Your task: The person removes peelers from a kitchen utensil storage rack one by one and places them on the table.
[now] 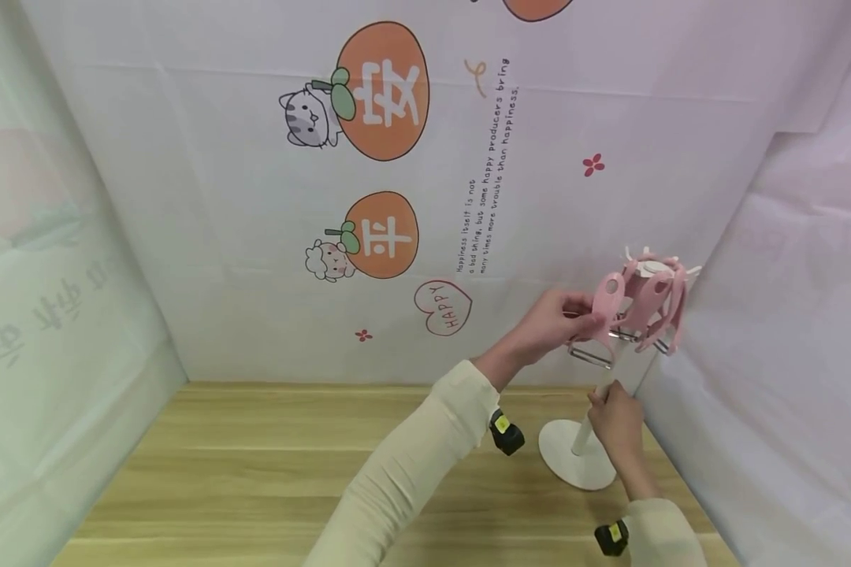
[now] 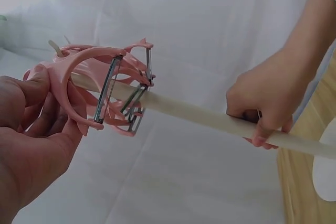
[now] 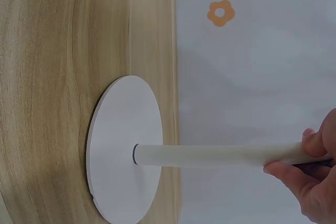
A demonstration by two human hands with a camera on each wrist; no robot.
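My left hand (image 1: 555, 324) pinches a pink peeler (image 1: 607, 303) between thumb and fingers at the left of a white hanging stand (image 1: 577, 457). The peeler's metal blade faces down, and its handle has a hole near the top. More pink peelers (image 1: 650, 303) hang from the hooks around the stand's top. In the left wrist view, a hook tip pokes through the hole of the held peeler (image 2: 79, 59). Lower down, my right hand (image 1: 618, 421) grips the stand's pole (image 3: 226, 154), fingers wrapped round it. The round base (image 3: 126, 150) sits flat on the wooden table.
A white printed cloth (image 1: 255, 236) hangs behind the wooden table (image 1: 269, 472), with fruit and animal drawings. Another cloth wall (image 1: 773, 354) rises close to the right of the stand. Black cameras (image 1: 507, 432) are strapped at both wrists.
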